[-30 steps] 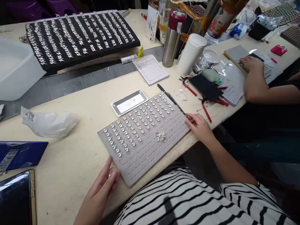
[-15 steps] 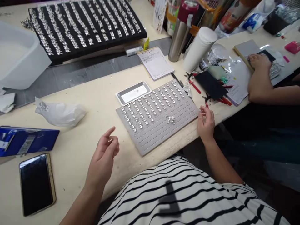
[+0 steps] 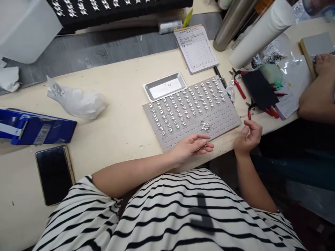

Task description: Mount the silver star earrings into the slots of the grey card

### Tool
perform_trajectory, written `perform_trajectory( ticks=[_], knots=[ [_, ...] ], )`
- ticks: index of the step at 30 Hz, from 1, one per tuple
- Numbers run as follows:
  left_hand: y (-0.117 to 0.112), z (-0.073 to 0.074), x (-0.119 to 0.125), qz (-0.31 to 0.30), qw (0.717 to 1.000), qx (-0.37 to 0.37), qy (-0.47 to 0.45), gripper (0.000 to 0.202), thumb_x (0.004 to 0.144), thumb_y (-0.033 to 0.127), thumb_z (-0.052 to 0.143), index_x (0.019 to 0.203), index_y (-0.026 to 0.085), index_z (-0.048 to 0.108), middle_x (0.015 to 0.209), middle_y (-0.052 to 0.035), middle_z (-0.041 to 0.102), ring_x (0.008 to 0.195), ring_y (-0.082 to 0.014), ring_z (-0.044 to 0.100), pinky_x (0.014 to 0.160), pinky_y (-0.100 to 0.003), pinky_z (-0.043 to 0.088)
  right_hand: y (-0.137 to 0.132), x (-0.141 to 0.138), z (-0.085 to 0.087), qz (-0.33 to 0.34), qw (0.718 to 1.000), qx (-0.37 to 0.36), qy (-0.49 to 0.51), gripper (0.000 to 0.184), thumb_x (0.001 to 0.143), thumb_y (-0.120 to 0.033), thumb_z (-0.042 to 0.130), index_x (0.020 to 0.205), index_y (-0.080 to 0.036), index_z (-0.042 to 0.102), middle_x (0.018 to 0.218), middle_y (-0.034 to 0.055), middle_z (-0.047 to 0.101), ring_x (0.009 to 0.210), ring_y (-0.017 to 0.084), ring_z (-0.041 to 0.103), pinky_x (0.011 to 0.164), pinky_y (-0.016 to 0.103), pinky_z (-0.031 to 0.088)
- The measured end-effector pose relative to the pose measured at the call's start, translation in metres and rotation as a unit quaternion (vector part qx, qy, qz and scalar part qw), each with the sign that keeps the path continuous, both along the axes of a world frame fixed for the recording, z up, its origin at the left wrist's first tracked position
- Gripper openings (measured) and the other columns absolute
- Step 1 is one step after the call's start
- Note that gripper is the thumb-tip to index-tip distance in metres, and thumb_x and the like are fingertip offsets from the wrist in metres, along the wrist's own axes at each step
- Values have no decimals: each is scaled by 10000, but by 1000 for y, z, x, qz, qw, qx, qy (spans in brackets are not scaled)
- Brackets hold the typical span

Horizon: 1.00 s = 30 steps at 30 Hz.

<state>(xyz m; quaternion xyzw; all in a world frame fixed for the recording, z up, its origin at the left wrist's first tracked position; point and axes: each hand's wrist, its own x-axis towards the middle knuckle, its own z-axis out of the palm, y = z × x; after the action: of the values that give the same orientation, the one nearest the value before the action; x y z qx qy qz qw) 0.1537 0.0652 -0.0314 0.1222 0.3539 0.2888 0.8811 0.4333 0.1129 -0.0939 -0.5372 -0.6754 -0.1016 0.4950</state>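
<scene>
My left hand (image 3: 195,146) is over the near edge of a grey slotted ring pad (image 3: 171,141), its fingers bent around a few small silver rings (image 3: 205,145). Rows of star-shaped silver rings (image 3: 180,108) sit in the pad's slots, mostly in the far part. A loose pile of the same silver pieces (image 3: 206,126) lies on the pad just beyond my left fingertips. My right hand (image 3: 248,137) is at the pad's right corner by the table edge, palm up with curled fingers; whether anything small is in it cannot be made out.
Behind the pad are a small metal tray (image 3: 165,86) and a notepad (image 3: 196,48). Red-handled pliers (image 3: 239,89), a black card (image 3: 260,89) and a white bottle (image 3: 261,33) stand or lie right. Leftward are a plastic bag (image 3: 78,101) and phone (image 3: 54,174). A co-worker's arm (image 3: 319,89) rests at far right.
My left hand has moved right, from the bare table to over the pad's near edge, still with the small rings. My right hand stays by the pad's corner, turned slightly. The camera view has tilted down.
</scene>
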Motion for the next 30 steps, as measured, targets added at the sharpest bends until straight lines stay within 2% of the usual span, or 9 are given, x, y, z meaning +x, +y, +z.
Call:
perform_trajectory(
  ticks=[2, 4, 7, 11, 15, 17, 19, 24, 30],
  knots=[
    [2, -5, -3, 8, 1000, 8, 3, 164, 1002, 316, 685, 1034, 155, 678, 954, -45, 761, 854, -86, 694, 781, -220, 488, -4, -8, 6, 21, 1000, 6, -19, 235, 1002, -213, 561, 1152, -208, 742, 1008, 95, 742, 987, 254, 723, 893, 455, 587],
    [3, -9, -7, 11, 1000, 15, 1, 276, 947, 409, 749, 935, 147, 660, 822, -6, 712, 705, -58, 606, 643, -191, 415, -7, -23, 17, 56, 998, -10, -37, 221, 987, -201, 592, 1148, -223, 742, 985, 78, 745, 935, 235, 722, 861, 422, 589],
    [4, -14, -11, -1, 999, 23, -23, 417, 858, 529, 809, 850, 156, 625, 676, 45, 597, 576, -49, 453, 536, -196, 296, -7, -53, 38, 142, 979, -135, -64, 242, 966, -217, 668, 1201, -240, 722, 1055, 73, 753, 882, 201, 704, 821, 372, 591],
    [7, -18, -15, -16, 997, 13, -72, 493, 816, 590, 817, 775, 173, 557, 670, 36, 564, 582, -65, 425, 546, -211, 292, 6, -87, 57, 170, 930, -321, -52, 235, 995, -292, 661, 1218, -244, 716, 1097, 74, 735, 906, 194, 684, 812, 359, 590],
    [12, -19, -17, -13, 994, -22, -108, 375, 804, 448, 845, 847, 173, 593, 803, -2, 638, 674, -82, 516, 625, -220, 371, 20, -99, 61, 162, 902, -390, -88, 151, 983, -318, 682, 1110, -270, 749, 1018, 50, 731, 930, 218, 665, 813, 387, 571],
    [14, -19, -18, -13, 992, -38, -120, 331, 800, 403, 848, 898, 159, 647, 878, -26, 662, 745, -95, 565, 667, -230, 401, 23, -100, 63, 177, 890, -404, -112, 94, 990, -283, 669, 1048, -267, 741, 982, 30, 744, 912, 213, 658, 815, 385, 554],
    [15, -20, -19, -17, 990, -49, -131, 312, 821, 402, 834, 907, 143, 683, 898, -39, 664, 776, -104, 583, 688, -240, 413, 22, -99, 64, 191, 891, -393, -125, 69, 1000, -249, 651, 1019, -259, 717, 952, 15, 754, 878, 200, 653, 814, 374, 540],
    [15, -23, -20, -30, 986, -62, -149, 308, 857, 417, 816, 939, 138, 715, 894, -39, 668, 760, -106, 582, 708, -258, 425, 14, -99, 61, 175, 933, -299, -97, 79, 995, -197, 658, 1012, -270, 684, 890, -9, 756, 761, 160, 654, 756, 324, 545],
    [13, -24, -20, -32, 986, -56, -154, 326, 836, 432, 836, 946, 148, 721, 936, -44, 675, 796, -115, 588, 723, -264, 428, 11, -119, 53, 205, 930, -286, -107, 101, 998, -206, 656, 1057, -286, 675, 1005, 10, 800, 924, 187, 763, 847, 356, 611]
  ],
)
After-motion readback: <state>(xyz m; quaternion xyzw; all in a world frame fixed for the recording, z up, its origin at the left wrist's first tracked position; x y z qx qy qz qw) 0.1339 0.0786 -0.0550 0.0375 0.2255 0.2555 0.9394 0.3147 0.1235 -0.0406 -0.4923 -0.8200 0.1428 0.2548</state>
